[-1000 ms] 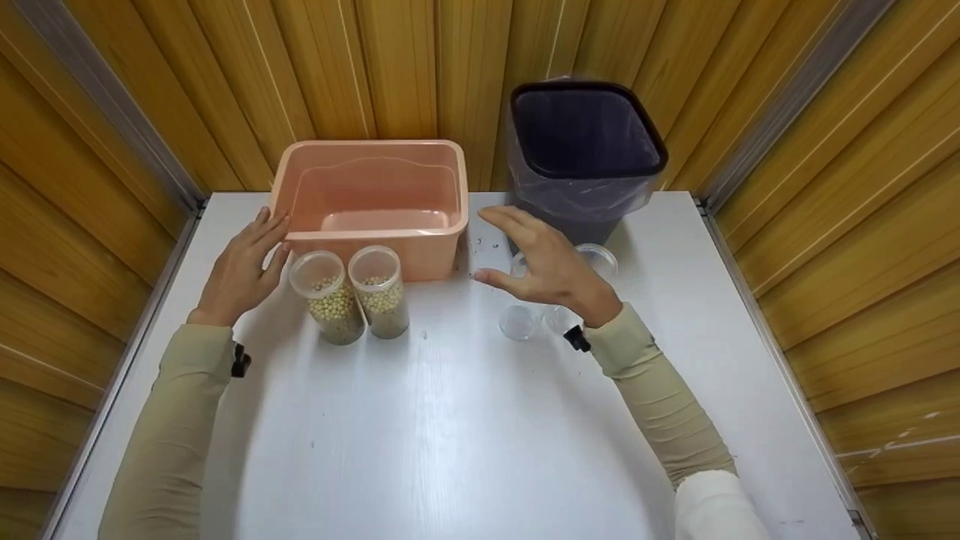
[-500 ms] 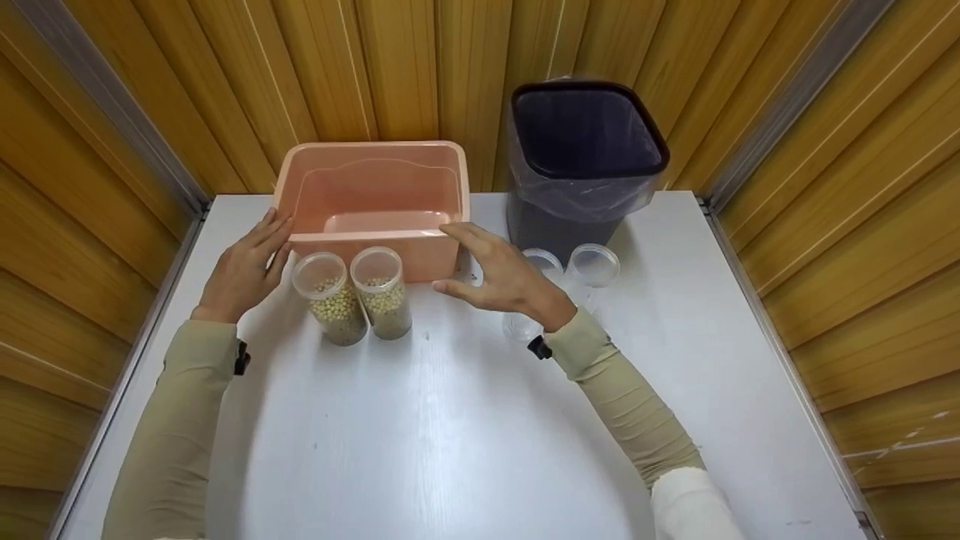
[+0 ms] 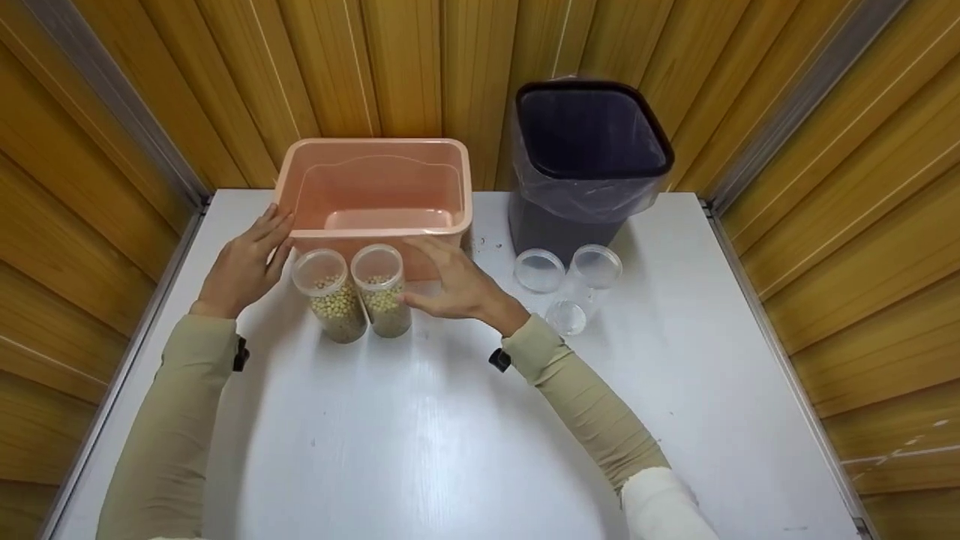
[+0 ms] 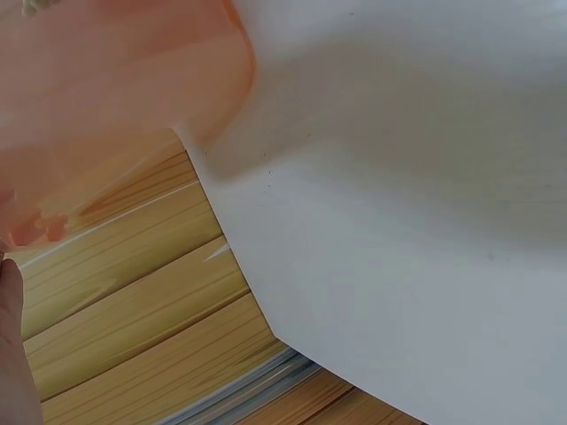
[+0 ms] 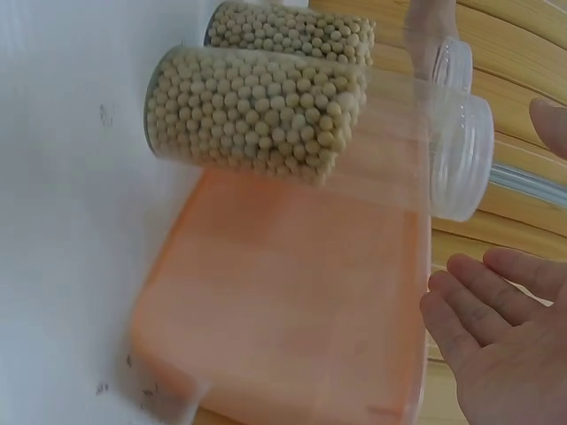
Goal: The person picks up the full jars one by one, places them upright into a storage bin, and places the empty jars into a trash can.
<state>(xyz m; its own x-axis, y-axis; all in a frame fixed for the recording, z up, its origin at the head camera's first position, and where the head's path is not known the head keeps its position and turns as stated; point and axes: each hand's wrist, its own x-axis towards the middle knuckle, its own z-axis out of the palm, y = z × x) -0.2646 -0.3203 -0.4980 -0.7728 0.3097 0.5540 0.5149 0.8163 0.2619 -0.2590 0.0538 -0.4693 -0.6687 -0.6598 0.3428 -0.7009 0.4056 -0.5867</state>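
Two clear plastic jars, part filled with pale yellow beans that look like soybeans, stand side by side before the pink basin (image 3: pixel 375 180). My right hand (image 3: pixel 461 285) reaches beside the right jar (image 3: pixel 386 307), fingers extended and thumb apart, the thumb tip overlapping its side in the head view. In the right wrist view that jar (image 5: pixel 248 111) has a clear cap (image 5: pixel 465 159), with the fingers spread near it. My left hand (image 3: pixel 244 266) rests with straight fingers at the basin's left front corner, beside the left jar (image 3: pixel 337 311).
To the right stand two see-through jars, a left one (image 3: pixel 540 270) and a right one (image 3: pixel 596 266), with no beans visible in them. Behind them is a dark bin (image 3: pixel 566 232) with a clear liner. Wood-patterned panels (image 3: pixel 480 67) enclose the white table (image 3: pixel 420 450).
My right hand has moved left, from over the see-through jars to beside the right bean jar. My left hand has stayed at the basin's corner.
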